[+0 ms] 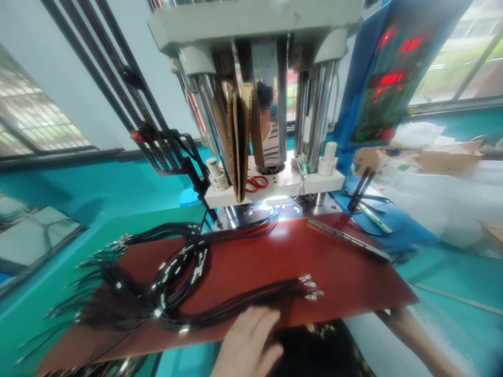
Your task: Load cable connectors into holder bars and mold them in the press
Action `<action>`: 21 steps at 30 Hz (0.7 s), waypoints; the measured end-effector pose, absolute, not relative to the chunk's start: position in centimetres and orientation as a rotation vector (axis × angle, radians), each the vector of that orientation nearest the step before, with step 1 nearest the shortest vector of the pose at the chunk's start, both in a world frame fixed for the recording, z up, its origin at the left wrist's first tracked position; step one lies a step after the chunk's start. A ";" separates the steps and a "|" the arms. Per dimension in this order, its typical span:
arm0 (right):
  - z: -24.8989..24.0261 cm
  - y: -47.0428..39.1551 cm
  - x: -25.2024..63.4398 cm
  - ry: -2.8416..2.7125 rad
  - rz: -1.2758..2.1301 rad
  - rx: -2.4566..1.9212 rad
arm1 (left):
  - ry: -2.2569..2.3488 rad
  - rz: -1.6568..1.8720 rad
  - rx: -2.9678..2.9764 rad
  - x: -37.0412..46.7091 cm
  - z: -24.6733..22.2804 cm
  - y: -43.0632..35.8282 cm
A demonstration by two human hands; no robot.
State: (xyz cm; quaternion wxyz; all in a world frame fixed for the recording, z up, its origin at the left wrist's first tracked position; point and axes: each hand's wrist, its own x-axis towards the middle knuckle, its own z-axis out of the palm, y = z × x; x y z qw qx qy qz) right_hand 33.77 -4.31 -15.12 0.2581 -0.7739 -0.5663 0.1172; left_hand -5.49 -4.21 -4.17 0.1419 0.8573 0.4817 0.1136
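Red board (298, 256), left hand (249, 340) open near cables (236, 306)

Red lit digits on a blue control box (377, 78), too blurred to read, no other legible text

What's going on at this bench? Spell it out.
The open left hand is at the near edge of a flat reddish-brown board, beside looped thin black cables with metal ends. The right hand is out of sight. Behind the board stands a pale metal press with steel columns.
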 end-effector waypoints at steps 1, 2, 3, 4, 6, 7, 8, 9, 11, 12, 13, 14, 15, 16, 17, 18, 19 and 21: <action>-15.0 -4.3 33.9 -1.582 0.294 -2.105 | 1.402 0.362 2.557 -3.8 -3.8 -3.1; -14.9 -4.4 34.0 -1.624 0.263 -2.109 | 1.417 0.349 2.618 -2.3 -3.4 -1.9; -14.8 -4.6 34.2 -1.660 0.240 -2.115 | 1.426 0.311 2.661 -0.9 -3.2 -0.8; -14.8 -4.9 34.4 -1.691 0.234 -2.126 | 1.427 0.261 2.699 0.2 -3.2 0.2; -14.6 -5.8 34.9 -1.748 0.265 -2.148 | 1.396 0.151 2.772 1.8 -3.4 1.6; -14.4 -6.5 35.2 -1.773 0.294 -2.148 | 1.378 0.109 2.802 2.3 -3.5 2.0; -14.2 -7.3 35.4 -1.797 0.333 -2.139 | 1.364 0.073 2.824 2.6 -3.7 2.2; -13.8 -8.1 35.6 -1.819 0.387 -2.128 | 1.358 0.044 2.831 2.8 -3.8 2.4; -12.5 -9.8 35.6 -1.844 0.545 -2.114 | 1.357 0.005 2.791 2.8 -3.5 2.5; -11.5 -10.4 35.4 -1.847 0.647 -2.109 | 1.356 0.007 2.747 2.7 -3.1 2.5; -10.4 -10.9 34.9 -1.848 0.750 -2.091 | 1.353 0.035 2.686 2.4 -2.7 2.6; -9.0 -11.2 34.3 -1.845 0.834 -2.054 | 1.336 0.086 2.600 2.1 -2.1 2.7; -7.5 -11.1 33.3 -1.845 0.892 -1.990 | 1.293 0.139 2.481 1.8 -1.6 2.9; -5.9 -10.8 32.2 -1.837 0.910 -1.904 | 1.220 0.178 2.331 1.5 -1.1 3.1; -4.4 -10.1 30.8 -1.823 0.897 -1.809 | 1.133 0.203 2.163 1.2 -0.6 3.3; -3.0 -9.1 29.4 -1.795 0.870 -1.694 | 1.042 0.220 1.997 0.9 -0.3 3.6; -1.7 -7.9 27.8 -1.752 0.836 -1.564 | 0.957 0.229 1.851 0.7 -0.1 3.9; 0.0 -5.0 24.7 -1.621 0.835 -1.402 | 0.849 0.262 1.670 0.5 0.2 4.3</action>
